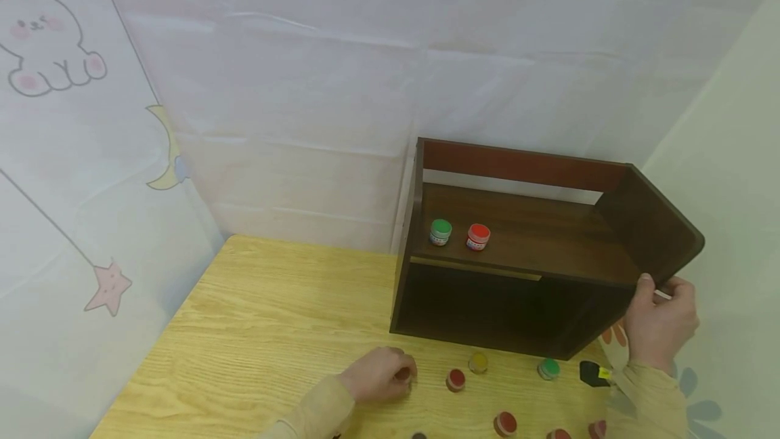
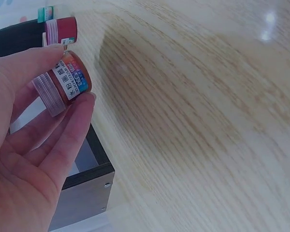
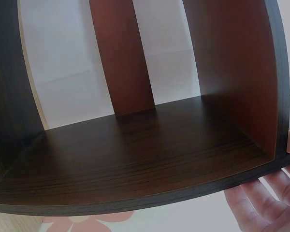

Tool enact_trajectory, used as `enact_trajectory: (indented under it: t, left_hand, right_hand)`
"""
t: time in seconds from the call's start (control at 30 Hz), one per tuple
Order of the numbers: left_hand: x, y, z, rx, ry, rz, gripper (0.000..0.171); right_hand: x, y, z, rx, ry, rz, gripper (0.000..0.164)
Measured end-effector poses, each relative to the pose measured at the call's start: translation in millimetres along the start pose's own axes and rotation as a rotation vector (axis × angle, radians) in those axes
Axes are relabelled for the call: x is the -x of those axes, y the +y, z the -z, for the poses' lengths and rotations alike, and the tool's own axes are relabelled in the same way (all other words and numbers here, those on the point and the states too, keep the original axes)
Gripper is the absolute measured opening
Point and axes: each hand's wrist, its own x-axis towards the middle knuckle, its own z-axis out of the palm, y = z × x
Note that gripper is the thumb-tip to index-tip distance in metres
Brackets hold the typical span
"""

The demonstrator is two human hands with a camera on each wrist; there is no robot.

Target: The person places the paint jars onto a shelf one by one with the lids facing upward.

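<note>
In the left wrist view, my left hand (image 1: 380, 376) pinches a small brown gouache paint jar (image 2: 76, 77) with thumb and fingertips, its label showing. In the head view this hand is over the table, left of a dark red jar (image 1: 455, 380). My right hand (image 1: 661, 320) grips the right front edge of a dark brown wooden shelf (image 1: 548, 236), thumb on one face and fingers on the other, as the right wrist view (image 3: 266, 205) shows. On the shelf's upper board stand a green paint jar (image 1: 440, 232) and a red paint jar (image 1: 478, 236).
In front of the shelf, a yellow jar (image 1: 478, 362) and a green jar (image 1: 548, 368) stand on the wooden table (image 1: 274, 310). Several dark red jars (image 1: 505, 423) are near the bottom edge. A black object with a yellow patch (image 1: 592, 374) lies near my right sleeve.
</note>
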Motion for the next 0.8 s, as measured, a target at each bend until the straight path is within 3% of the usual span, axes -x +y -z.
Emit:
enact_trajectory:
  t: [0.37, 0.8]
  left_hand:
    - [-1.2, 0.6, 1.1, 0.069, 0.075, -0.021, 0.019]
    - [-2.3, 5.1, 7.0, 0.107, 0.067, 0.024, 0.017]
  right_hand:
    - [1.4, -1.4, 1.1, -0.025, 0.003, -0.004, 0.01]
    - [-2.6, 3.6, -1.2, -0.018, 0.005, -0.001, 0.013]
